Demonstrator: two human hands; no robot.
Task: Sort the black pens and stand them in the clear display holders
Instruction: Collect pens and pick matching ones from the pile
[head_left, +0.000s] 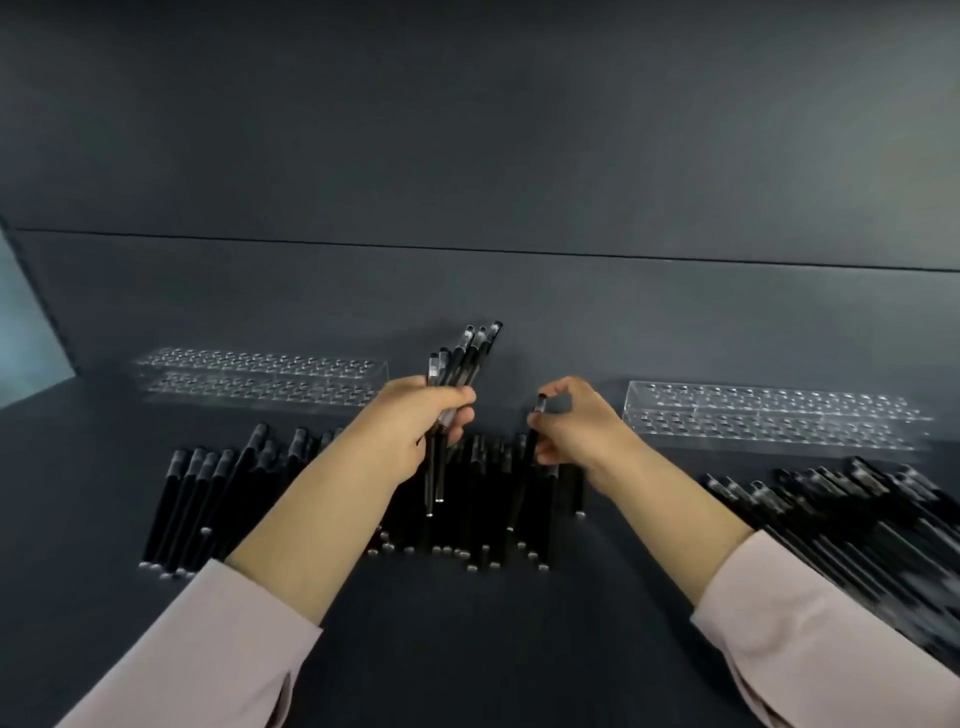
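So: both forearms reach forward over the dark grey bench (467, 649), pale pink sleeves (197, 660) pushed back from the wrists. Landmark is the row of loose black pens with clear caps (483, 499) lying flat mid-bench.

Left hand (415, 421) is raised above the row's left-centre, wrist cocked up, fingers (460, 402) curled tight around a bundle of black pens (457, 374). Bundle is roughly upright, tops fanning out and leaning right, lower ends hanging just above the row.

Right hand (576, 421) hovers over the row's right end, palm down, thumb and forefinger pinching the cap end of a single black pen (532, 447); the other fingers are bent loosely. Whether that pen's lower end has left the row, can't tell.

Left clear perforated acrylic holder (260, 379) sits behind the row, far left. Right clear perforated acrylic holder (774, 415) sits behind and right of it. No pens standing in either.

Blurred second heap of black pens (852, 519) lies right of the row, under the right sleeve.
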